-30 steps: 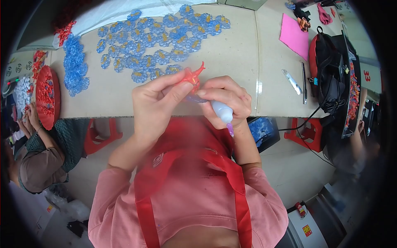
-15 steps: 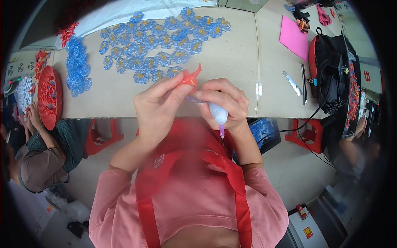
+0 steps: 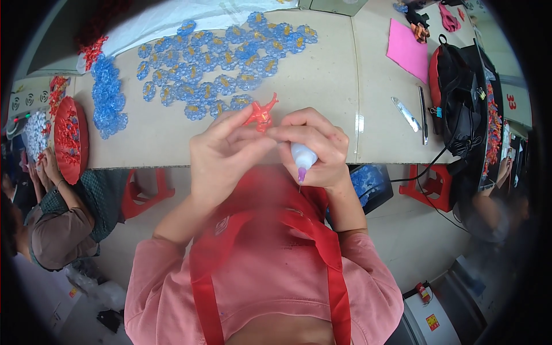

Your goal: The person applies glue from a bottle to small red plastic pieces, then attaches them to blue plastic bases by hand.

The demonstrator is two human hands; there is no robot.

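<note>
Between the thumb and fingers of my left hand [image 3: 224, 150] is a small glossy red plastic figurine [image 3: 262, 115], its thin limbs pointing up and outward. My right hand [image 3: 319, 142] grips a small white squeeze bottle [image 3: 303, 155] with a purple needle tip, which points down toward my apron. The right thumb and fingertips meet beside the lower end of the figurine; whether they pinch anything there I cannot tell. Beyond my hands lie many clear blue flower-shaped pieces [image 3: 224, 84] with yellow centres.
A heap of clear blue pieces [image 3: 108, 100] stands left, beside a red bowl [image 3: 68, 138] of small red parts. At right lie a pink sheet [image 3: 407, 50], a silver blade-like tool [image 3: 406, 114], a black pen [image 3: 424, 115] and a black bag [image 3: 454, 92]. Co-workers sit on both sides.
The red figurine has turned in my left fingers and shows more of its body. My right fingertips have moved in beside it, and the bottle's tip has swung slightly left.
</note>
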